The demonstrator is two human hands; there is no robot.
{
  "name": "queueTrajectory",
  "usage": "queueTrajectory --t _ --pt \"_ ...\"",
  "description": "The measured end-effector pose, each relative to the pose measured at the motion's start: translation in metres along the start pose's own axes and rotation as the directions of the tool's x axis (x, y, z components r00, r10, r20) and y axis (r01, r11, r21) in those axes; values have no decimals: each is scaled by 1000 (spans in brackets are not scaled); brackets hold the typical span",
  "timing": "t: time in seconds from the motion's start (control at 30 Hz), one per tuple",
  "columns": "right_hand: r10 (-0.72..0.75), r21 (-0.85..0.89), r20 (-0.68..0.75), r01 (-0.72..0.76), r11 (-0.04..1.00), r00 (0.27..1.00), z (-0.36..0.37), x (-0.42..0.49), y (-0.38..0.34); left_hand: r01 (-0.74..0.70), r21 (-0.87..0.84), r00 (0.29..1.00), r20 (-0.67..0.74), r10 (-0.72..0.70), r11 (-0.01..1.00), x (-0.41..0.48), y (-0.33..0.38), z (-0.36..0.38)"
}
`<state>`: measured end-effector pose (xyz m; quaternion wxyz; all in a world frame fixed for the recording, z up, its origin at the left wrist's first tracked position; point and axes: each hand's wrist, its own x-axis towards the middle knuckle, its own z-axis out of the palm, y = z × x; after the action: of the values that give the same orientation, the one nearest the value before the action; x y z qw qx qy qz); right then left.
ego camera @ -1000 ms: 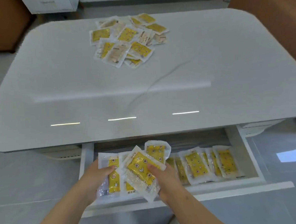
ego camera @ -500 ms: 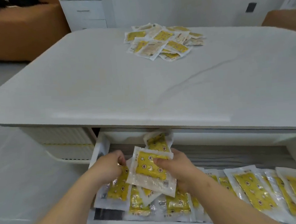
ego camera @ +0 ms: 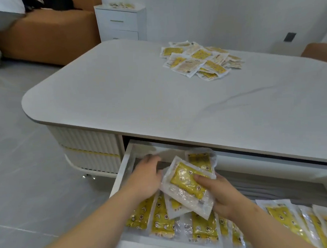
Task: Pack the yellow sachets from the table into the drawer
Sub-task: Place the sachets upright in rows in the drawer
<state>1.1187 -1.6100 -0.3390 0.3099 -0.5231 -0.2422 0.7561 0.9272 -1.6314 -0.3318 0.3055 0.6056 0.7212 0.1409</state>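
pinching a few sachets [ego camera: 189, 185] in my right hand [ego camera: 228, 198], thumb on top, low over the drawer [ego camera: 120, 176]. my left hand [ego camera: 144, 174] has moved up beside them, fingers curled; i cannot tell if it grips. placing comes next, i judge; a pile [ego camera: 201, 60] waits on the bench [ego camera: 138, 98] beyond both hands.

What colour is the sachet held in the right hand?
The sachet is yellow with small dark motifs and a clear plastic edge; head view.
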Motion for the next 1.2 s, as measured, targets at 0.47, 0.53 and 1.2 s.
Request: queueTrajectory --t 0.47,0.53,1.2 --pt "-73 -32 -30 72 997 997 -5 -1 -12 187 -145 977 133 -168 972 6 -21 2" --pt "-59 -84 -33 56 995 998 -6 0 -10 195 13 959 207 -193 981 9 -25 8" --pt "20 -18 102 -18 1000 995 6 -11 -18 52 -570 981 182 65 820 0 14 1"
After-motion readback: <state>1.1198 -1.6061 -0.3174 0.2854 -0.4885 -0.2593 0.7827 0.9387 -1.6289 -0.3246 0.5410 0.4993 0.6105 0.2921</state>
